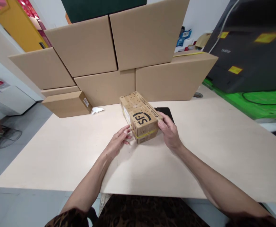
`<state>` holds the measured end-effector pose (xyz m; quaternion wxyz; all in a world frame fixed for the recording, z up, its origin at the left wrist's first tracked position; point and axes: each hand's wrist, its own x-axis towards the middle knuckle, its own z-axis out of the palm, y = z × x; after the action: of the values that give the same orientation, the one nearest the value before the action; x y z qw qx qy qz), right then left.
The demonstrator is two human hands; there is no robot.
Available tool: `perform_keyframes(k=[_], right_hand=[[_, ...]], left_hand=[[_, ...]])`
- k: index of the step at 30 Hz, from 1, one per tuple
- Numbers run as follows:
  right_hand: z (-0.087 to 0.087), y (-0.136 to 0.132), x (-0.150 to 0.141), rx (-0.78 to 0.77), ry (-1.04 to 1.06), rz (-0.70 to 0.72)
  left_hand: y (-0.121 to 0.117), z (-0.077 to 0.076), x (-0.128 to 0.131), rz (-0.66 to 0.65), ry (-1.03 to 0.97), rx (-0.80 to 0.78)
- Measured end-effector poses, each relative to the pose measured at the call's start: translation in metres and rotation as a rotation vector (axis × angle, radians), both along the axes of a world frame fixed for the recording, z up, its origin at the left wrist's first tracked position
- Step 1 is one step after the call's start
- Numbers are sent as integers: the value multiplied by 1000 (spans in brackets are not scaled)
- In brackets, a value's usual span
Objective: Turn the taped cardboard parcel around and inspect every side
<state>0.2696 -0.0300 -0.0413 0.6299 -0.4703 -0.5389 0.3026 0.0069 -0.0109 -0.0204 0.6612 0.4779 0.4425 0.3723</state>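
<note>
A small cardboard parcel box [141, 115] with black "SF" print stands on the table, turned slightly, with yellow tape around its lower sides. My right hand [171, 132] grips its near right corner, thumb on the top edge and fingers along the side. At the box's left front edge is my left hand [120, 138], its fingers loosely curled and apart; whether the fingertips touch the cardboard is hard to tell. Behind my right hand lies a black phone-like object [165, 112], partly covered by the hand.
Large plain cartons [149, 37] are stacked along the table's back. A flat brown box [68, 104] sits at back left, beside a crumpled white scrap [97, 110]. A dark machine [249, 56] stands on a green surface [258, 102] at right. The pale table [69, 151] extends to both sides.
</note>
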Motion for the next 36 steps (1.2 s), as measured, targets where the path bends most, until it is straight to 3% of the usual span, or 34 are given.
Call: perform_keyframes(k=[2, 5, 10, 14, 18, 22, 26, 32, 36], right_hand=[[-2, 1, -1, 2, 39, -31], [-1, -3, -3, 155, -61, -51], [0, -8, -8, 331, -432, -53], [-1, -6, -13, 285, -352, -23], [6, 0, -8, 145, -46, -68], [16, 13, 9, -42, 366, -131], [22, 23, 22, -197, 605, -42], [40, 12, 16, -491, 666, 145], [50, 0, 11, -513, 498, 214]], left_hand=[[7, -3, 0, 114, 70, 85], [32, 0, -1, 264, 165, 208], [92, 10, 7, 262, 209, 294], [116, 5, 27, 186, 188, 318], [100, 2, 30, 173, 187, 323], [72, 11, 10, 193, 164, 366], [55, 19, -9, 302, 36, 469], [49, 26, -17, 380, -108, 590], [54, 27, -27, 373, -65, 651]])
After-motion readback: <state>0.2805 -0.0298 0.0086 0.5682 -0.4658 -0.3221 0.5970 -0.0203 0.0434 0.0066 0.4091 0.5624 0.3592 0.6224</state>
